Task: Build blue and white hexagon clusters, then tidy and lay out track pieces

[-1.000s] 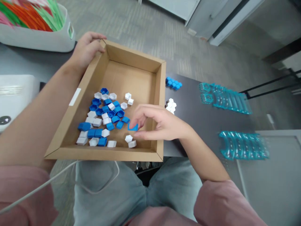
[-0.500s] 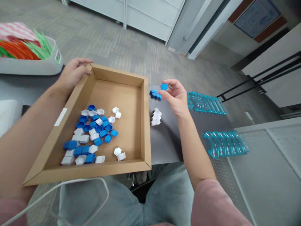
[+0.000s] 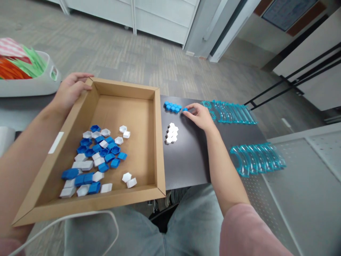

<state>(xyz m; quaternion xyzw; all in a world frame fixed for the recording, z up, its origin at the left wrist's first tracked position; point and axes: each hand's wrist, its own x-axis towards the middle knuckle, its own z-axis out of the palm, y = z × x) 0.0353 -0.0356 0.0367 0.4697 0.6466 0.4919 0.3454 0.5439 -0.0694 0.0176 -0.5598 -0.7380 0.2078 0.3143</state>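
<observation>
My left hand (image 3: pixel 73 90) grips the far left corner of a shallow cardboard box (image 3: pixel 160 149). Loose blue hexagonal pieces (image 3: pixel 114 149) and white hexagonal pieces (image 3: pixel 126 176) lie jumbled inside, mostly toward its near left. Between the thumb and fingers of my right hand (image 3: pixel 198 115) is one blue hexagonal piece (image 3: pixel 185 110), low over the dark table. Just left of it stands a tight cluster of blue hexagonal pieces (image 3: pixel 172 107). Closer to me on the table sits a similar cluster of white hexagonal pieces (image 3: pixel 172 133).
Two rows of clear teal plastic parts, a far row (image 3: pixel 231 112) and a near row (image 3: pixel 257 159), lie right of my right arm. A white bin (image 3: pixel 32 83) with colourful contents stands at far left. A white cable (image 3: pixel 80 215) runs across my lap.
My right hand has lowered the blue piece from above the table to beside the blue cluster. The left hand keeps its hold on the box. The whole view has shifted slightly.
</observation>
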